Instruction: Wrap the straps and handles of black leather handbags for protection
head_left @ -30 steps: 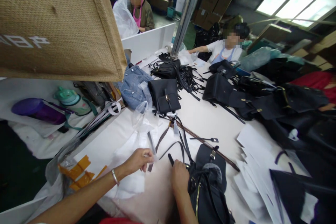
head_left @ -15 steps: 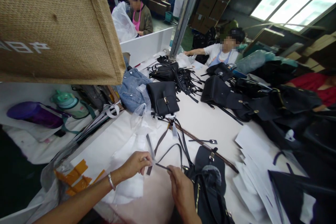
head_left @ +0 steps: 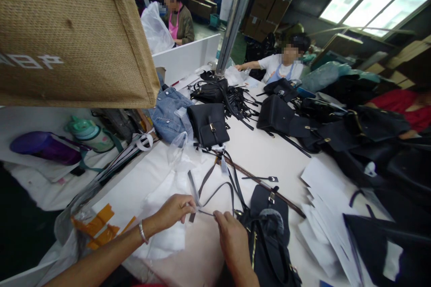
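Note:
Over the near side of the white table, my left hand point(head_left: 180, 210), with a bracelet at the wrist, pinches a thin translucent strip point(head_left: 195, 198); its exact kind is unclear. My right hand point(head_left: 232, 240) is closed, thumb and fingertips on a narrow black strap point(head_left: 206, 212). This strap reaches toward my left fingertips; whether they touch its end I cannot tell. A black backpack point(head_left: 269, 237) with a gold zip and buckle lies beside my right hand. Past my hands, a longer loose strap point(head_left: 232, 192) curves. White wrapping sheet point(head_left: 164, 237) lies under my left forearm.
A burlap bag point(head_left: 77, 36) hangs close at upper left. Black bags point(head_left: 208, 128), a denim piece point(head_left: 170, 114) and a paper stack point(head_left: 323, 215) occupy the table point(head_left: 242, 148). A metal post point(head_left: 232, 27) rises behind. Bottles point(head_left: 50, 145) stand left. Several co-workers sit around.
My right hand has shifted slightly up and left, bringing its fingertips nearer my left hand along the strap. My left hand stays almost in place. The camera view has moved slightly.

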Demonstrator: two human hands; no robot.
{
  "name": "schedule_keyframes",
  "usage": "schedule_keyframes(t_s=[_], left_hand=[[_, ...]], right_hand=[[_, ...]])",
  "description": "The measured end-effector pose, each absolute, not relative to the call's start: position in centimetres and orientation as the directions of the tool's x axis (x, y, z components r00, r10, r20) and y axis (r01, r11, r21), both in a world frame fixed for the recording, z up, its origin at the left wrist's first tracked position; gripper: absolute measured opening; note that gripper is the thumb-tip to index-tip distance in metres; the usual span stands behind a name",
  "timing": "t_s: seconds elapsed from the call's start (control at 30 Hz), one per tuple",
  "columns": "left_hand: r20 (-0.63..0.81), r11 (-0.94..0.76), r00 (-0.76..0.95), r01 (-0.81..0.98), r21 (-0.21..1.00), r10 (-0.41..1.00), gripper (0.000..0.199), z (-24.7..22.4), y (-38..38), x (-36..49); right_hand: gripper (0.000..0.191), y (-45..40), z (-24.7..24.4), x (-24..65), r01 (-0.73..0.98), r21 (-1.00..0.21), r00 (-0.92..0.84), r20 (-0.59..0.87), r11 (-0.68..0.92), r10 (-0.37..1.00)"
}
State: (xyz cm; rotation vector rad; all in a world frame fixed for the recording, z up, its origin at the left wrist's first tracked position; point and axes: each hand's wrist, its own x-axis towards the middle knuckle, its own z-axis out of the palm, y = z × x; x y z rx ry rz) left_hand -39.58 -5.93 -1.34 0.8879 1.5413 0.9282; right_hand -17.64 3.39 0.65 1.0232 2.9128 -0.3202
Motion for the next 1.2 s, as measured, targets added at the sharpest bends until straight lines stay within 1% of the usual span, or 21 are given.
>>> schedule_keyframes(t_s=[0.07, 0.13, 0.23, 0.3, 0.37, 0.43, 0.5, 0.57, 0.63, 0.73, 0.8, 0.83, 0.87, 1.0, 1.07, 1.2], left_hand=[[-0.386, 0.404, -0.141, 0.131, 0.905, 0.911, 0.017, -1.1, -5.9, -39.4], [-0.371, 0.39, -0.128, 0.2, 0.899, 0.92, 0.021, -0.7, -5.9, -39.2], [-0.349, 0.361, -0.098, 0.322, 0.875, 0.932, 0.025, 0.1, -6.0, -38.7], [-0.321, 0.321, -0.071, 0.412, 0.853, 0.944, 0.025, 0.4, -6.2, -38.3], [-0.287, 0.267, -0.038, 0.499, 0.825, 0.957, 0.026, 0.4, -6.3, -38.0], [-0.261, 0.224, -0.019, 0.572, 0.789, 0.965, 0.029, 0.2, -6.4, -37.8], [-0.252, 0.205, -0.009, 0.61, 0.765, 0.968, 0.03, -0.1, -6.6, -37.6], [-0.27, 0.211, 0.011, 0.595, 0.776, 0.963, 0.03, -0.5, -6.7, -37.4], [-0.313, 0.248, 0.034, 0.534, 0.808, 0.949, 0.032, -0.8, -6.9, -37.0], [-0.406, 0.35, 0.049, 0.418, 0.838, 0.913, 0.034, -1.6, -7.2, -36.4], [-0.463, 0.419, 0.043, 0.356, 0.835, 0.885, 0.031, -2.3, -7.2, -36.3], [-0.482, 0.446, 0.029, 0.333, 0.831, 0.876, 0.029, -2.6, -7.1, -36.4], [-0.491, 0.465, 0.006, 0.313, 0.828, 0.871, 0.027, -2.9, -7.0, -36.6], [-0.495, 0.503, -0.096, 0.25, 0.827, 0.863, 0.025, -3.6, -6.6, -37.2], [-0.506, 0.513, -0.093, 0.238, 0.825, 0.857, 0.026, -3.8, -6.4, -36.9], [-0.512, 0.511, -0.066, 0.24, 0.825, 0.857, 0.031, -4.2, -5.9, -35.7]], right_hand=[[0.034, 3.5, 1.0, -17.9, 0.598, -0.151, -0.801, -0.125, 0.787, 0.585], [0.033, 3.5, 1.5, -18.3, 0.574, -0.153, -0.818, -0.158, 0.804, 0.554], [0.024, 3.5, 2.2, -19.1, 0.556, -0.187, -0.825, -0.239, 0.81, 0.512], [0.022, 3.2, 2.5, -19.6, 0.547, -0.235, -0.828, -0.295, 0.804, 0.477], [0.029, 2.8, 2.5, -20.1, 0.53, -0.295, -0.837, -0.335, 0.795, 0.433], [0.042, 2.3, 2.4, -20.4, 0.506, -0.35, -0.85, -0.357, 0.788, 0.388], [0.052, 1.8, 2.0, -20.7, 0.493, -0.402, -0.859, -0.364, 0.771, 0.36], [0.057, 1.4, 1.4, -20.8, 0.498, -0.46, -0.861, -0.363, 0.735, 0.356], [0.062, 1.0, 0.6, -21.0, 0.514, -0.5, -0.855, -0.364, 0.697, 0.369], [0.068, 0.7, -0.4, -20.9, 0.536, -0.529, -0.843, -0.378, 0.658, 0.382], [0.071, 0.8, -0.6, -20.5, 0.551, -0.546, -0.834, -0.392, 0.631, 0.389], [0.07, 0.9, -0.5, -20.1, 0.566, -0.544, -0.824, -0.399, 0.619, 0.403], [0.065, 1.1, -0.3, -19.7, 0.586, -0.535, -0.81, -0.405, 0.609, 0.424], [0.02, 1.9, 0.5, -18.3, 0.677, -0.456, -0.735, -0.444, 0.578, 0.512], [0.014, 2.0, 0.4, -18.3, 0.677, -0.459, -0.736, -0.433, 0.576, 0.52], [0.01, 1.7, -0.9, -19.3, 0.64, -0.518, -0.768, -0.403, 0.568, 0.498]])
